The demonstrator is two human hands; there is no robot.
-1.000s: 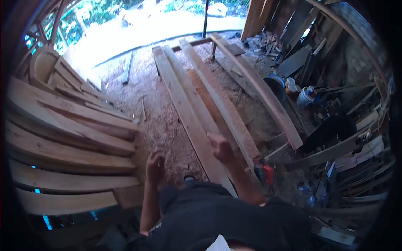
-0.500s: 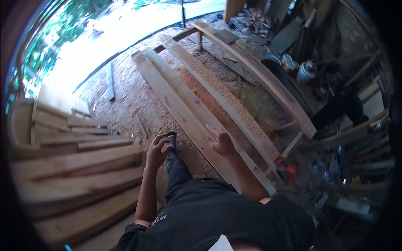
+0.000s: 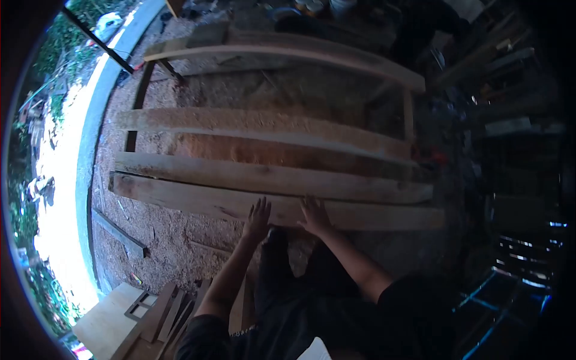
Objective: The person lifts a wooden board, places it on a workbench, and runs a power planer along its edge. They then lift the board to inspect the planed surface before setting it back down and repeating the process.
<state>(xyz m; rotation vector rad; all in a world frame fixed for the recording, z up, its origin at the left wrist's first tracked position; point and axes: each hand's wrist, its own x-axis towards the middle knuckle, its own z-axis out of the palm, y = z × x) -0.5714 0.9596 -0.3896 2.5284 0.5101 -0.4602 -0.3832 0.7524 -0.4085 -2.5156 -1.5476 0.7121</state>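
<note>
My left hand [image 3: 258, 219] lies over the near edge of the closest wooden plank [image 3: 180, 198], its fingers stretched out and holding nothing. A short way to its right, my right hand [image 3: 315, 217] overlaps the same plank, open with fingers spread. Directly behind that board runs a second plank [image 3: 204, 171], with a narrow dark gap between the two. Beyond it, a third plank [image 3: 240, 123] carries a layer of sawdust.
A long beam [image 3: 300, 57] crosses the far side of the wooden frame. At the right end sits a red object [image 3: 429, 157]. Wood offcuts [image 3: 165, 315] lie at lower left, and a loose board [image 3: 120, 233] rests on the sawdust-covered ground.
My view has swung round, so the planks now run across it. Both hands have come closer together over the nearest plank; the left was off to the side of it before.
</note>
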